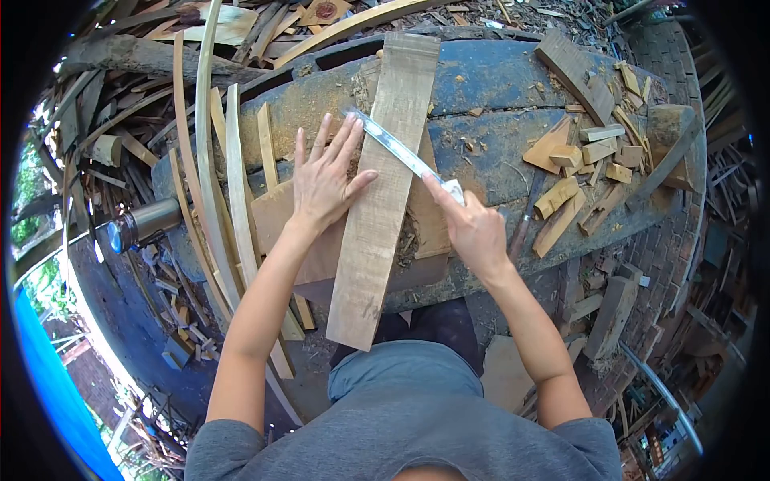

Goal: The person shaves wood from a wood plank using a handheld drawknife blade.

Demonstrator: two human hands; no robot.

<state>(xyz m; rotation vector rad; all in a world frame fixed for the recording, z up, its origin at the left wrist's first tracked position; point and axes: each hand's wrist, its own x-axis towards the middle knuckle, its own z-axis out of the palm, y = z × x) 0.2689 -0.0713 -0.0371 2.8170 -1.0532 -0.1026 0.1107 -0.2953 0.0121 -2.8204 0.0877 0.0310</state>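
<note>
A long, flat wooden board (pixel 383 184) lies lengthwise in front of me, its near end reaching over the bench edge. My right hand (pixel 479 236) is closed around the near end of a straight metal ruler (pixel 393 146), which crosses the board at a slant. A small white piece (pixel 455 191) shows by the right fingers; its kind is unclear. Spread flat, my left hand (pixel 325 172) has its thumb over the board's left side and its fingertips close to the ruler's far end. Under the board sits a wider wooden block (pixel 429 228).
The blue, sawdust-covered bench (pixel 481 72) carries several wood offcuts (pixel 561 200) and a thick dark plank (pixel 573 76) on the right. Long thin strips (pixel 237 176) lean along the left, near a metal flask (pixel 148 223). Scrap wood is piled behind.
</note>
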